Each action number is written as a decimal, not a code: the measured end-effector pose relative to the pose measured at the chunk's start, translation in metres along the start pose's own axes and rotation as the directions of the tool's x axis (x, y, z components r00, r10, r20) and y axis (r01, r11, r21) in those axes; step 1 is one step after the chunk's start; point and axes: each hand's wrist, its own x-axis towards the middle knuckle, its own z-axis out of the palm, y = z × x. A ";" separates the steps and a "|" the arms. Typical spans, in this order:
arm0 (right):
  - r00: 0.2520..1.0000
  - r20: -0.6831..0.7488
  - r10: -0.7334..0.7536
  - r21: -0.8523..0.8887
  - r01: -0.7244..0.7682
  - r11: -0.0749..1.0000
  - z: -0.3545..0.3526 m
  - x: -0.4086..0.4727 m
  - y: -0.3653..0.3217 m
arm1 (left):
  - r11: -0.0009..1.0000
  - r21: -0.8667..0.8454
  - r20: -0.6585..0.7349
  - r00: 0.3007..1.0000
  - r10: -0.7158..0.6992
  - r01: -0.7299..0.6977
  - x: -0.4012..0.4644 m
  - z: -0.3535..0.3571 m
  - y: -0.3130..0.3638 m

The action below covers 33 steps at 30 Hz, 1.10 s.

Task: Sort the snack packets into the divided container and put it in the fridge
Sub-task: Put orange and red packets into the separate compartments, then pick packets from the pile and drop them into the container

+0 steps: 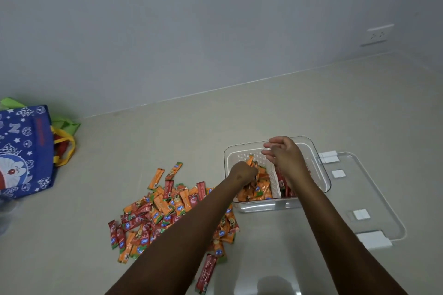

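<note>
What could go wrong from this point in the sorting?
The left hand is deep in the orange side of the divided container; dragging out could spill packets over the low divider. Red and orange packets lie mixed in the pile, so a wrong colour could be grabbed.

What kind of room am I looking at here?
Probably a home kitchen or pantry counter, though that is a guess. A pale countertop meets a plain wall with a socket, a printed shopping bag sits at the left, and the clear divided container looks like fridge storage.
</note>
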 end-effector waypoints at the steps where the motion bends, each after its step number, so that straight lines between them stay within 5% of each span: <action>1: 1.000 0.019 0.005 0.006 -0.006 1.000 -0.002 -0.003 0.000 | 0.998 0.057 0.013 1.000 -0.018 0.018 0.005 0.005 -0.002; 7: 0.997 0.056 0.044 0.037 -0.046 0.998 -0.006 -0.023 0.014 | 0.967 0.251 0.019 1.000 0.025 -0.029 0.009 0.006 -0.012; 14: 0.995 0.085 -0.044 0.006 0.044 0.999 0.015 -0.069 0.026 | 0.958 -0.021 -0.208 0.938 0.276 -0.287 -0.047 -0.043 -0.047; 22: 0.961 0.276 0.016 -0.212 0.045 0.976 0.069 -0.129 0.058 | 0.960 -0.168 -0.195 0.962 0.191 -0.224 -0.129 -0.083 -0.168; 28: 0.837 0.521 0.168 -0.616 0.232 0.753 0.111 -0.160 0.128 | 0.983 -0.160 -0.210 0.976 0.059 -0.094 -0.154 -0.096 -0.268; 33: 0.666 0.727 0.166 -0.661 0.614 0.432 0.116 -0.165 0.185 | 0.995 -0.049 -0.172 0.982 0.073 -0.082 -0.162 -0.105 -0.321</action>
